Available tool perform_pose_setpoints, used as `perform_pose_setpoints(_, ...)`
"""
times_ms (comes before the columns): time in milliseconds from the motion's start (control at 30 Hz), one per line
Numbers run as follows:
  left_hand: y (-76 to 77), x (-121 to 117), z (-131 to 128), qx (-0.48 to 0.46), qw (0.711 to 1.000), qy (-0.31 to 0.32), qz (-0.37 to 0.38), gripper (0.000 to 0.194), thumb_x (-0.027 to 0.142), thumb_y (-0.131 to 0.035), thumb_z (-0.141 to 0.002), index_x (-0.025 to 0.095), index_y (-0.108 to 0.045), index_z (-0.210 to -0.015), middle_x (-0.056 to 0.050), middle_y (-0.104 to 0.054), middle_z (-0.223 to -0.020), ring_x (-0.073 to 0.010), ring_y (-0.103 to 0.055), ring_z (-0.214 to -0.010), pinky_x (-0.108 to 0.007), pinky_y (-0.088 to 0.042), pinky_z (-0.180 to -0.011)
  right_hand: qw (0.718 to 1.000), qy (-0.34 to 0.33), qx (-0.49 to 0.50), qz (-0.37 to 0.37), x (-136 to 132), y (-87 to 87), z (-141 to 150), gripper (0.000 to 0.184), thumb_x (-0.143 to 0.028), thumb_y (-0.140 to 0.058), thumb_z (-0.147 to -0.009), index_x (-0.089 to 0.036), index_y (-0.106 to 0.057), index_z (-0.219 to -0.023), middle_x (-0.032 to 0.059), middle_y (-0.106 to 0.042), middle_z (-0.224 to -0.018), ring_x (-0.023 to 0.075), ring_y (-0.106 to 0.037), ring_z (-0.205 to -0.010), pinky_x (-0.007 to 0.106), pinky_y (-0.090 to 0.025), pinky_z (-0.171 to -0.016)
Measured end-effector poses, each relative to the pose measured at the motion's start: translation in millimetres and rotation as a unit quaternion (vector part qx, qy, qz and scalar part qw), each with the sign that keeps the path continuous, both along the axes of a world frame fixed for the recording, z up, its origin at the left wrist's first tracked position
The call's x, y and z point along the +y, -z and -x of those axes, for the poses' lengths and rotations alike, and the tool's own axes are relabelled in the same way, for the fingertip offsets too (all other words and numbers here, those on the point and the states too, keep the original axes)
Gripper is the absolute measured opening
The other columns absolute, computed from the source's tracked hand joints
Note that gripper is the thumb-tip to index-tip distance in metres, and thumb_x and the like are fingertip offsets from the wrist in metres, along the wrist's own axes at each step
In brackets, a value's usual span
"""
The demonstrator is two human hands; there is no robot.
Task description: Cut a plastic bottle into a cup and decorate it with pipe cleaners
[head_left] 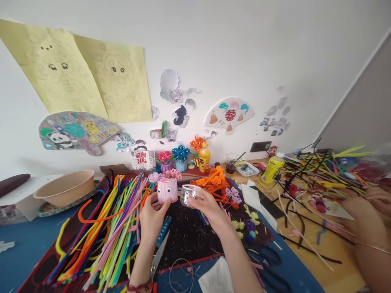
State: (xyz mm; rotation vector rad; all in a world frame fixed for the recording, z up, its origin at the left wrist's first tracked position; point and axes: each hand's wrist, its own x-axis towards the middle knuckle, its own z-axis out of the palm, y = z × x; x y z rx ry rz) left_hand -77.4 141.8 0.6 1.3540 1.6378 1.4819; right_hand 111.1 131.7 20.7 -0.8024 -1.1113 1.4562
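My left hand [152, 211] grips a small pink pot [163, 196] wrapped in ribbed pipe cleaner, with two googly eyes on its front. Pink and lilac fuzzy flowers [172, 174] show just above its rim; whether they sit in it or behind it I cannot tell. In my right hand [208, 206] is a small clear plastic cup [185, 196], held close beside the pot but apart from it. Below my left hand, scissors [159, 255] and a blue patterned strip [164, 231] lie on the dark mat [183, 228].
Many coloured pipe cleaners [119, 228] cover the left side; orange ones [214, 181] lie behind my right hand. Flower pots [181, 165] and a juice bottle [204, 158] stand along the wall. A yellow bottle [273, 169] is farther right. Another person's arm [366, 228] reaches in at right.
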Motion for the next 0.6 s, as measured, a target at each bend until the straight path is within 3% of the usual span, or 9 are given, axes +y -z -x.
perform_pose_setpoints(400,13.9,3.6,-2.6,0.211,0.976,-0.030,0.049,0.043,0.037,-0.061,-0.081,0.018,-0.049,-0.118,-0.015,-0.065,-0.113,-0.0310,-0.071,-0.092,-0.045,-0.056,-0.075,0.999,0.019,-0.002,0.034,1.9,15.1,5.9,0.062,-0.045,-0.088,-0.063,-0.025,-0.069,-0.119,0.0075,-0.071,-0.110,0.0280,-0.066,-0.101,0.043,-0.053,-0.089)
perform_pose_setpoints(600,21.2,7.1,-11.8,0.302,0.951,-0.032,0.051,0.039,0.028,-0.058,-0.087,0.017,-0.044,-0.121,-0.015,-0.060,-0.116,-0.0309,-0.066,-0.101,-0.040,-0.055,-0.071,0.999,0.020,0.005,0.034,3.3,16.1,4.6,0.062,-0.045,-0.087,-0.065,-0.024,-0.068,-0.120,0.0083,-0.070,-0.112,0.0274,-0.067,-0.100,0.043,-0.052,-0.090)
